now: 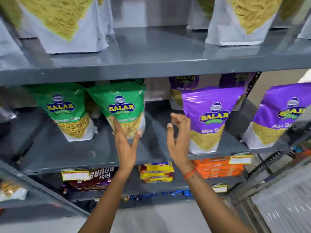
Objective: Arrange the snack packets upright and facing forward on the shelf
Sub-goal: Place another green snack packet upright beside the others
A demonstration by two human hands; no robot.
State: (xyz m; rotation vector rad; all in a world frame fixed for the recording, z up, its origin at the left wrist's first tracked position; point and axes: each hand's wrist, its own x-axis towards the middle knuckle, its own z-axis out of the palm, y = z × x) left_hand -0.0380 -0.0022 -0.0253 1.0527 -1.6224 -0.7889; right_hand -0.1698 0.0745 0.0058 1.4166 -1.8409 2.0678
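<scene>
The left hand [125, 140] is spread open, fingers and thumb bracketing the lower part of a green snack packet [122, 108]; contact looks likely, but a firm grip cannot be confirmed. This packet stands upright, label forward, on the middle shelf [101, 158], just beside a second green packet [67, 111] to its left. The right hand [178, 137] is open, fingers loosely curled, holding nothing, just left of a purple snack packet [210, 118] that stands upright facing forward. Another purple packet [276, 118] stands farther right. More purple packets [183, 84] sit behind.
</scene>
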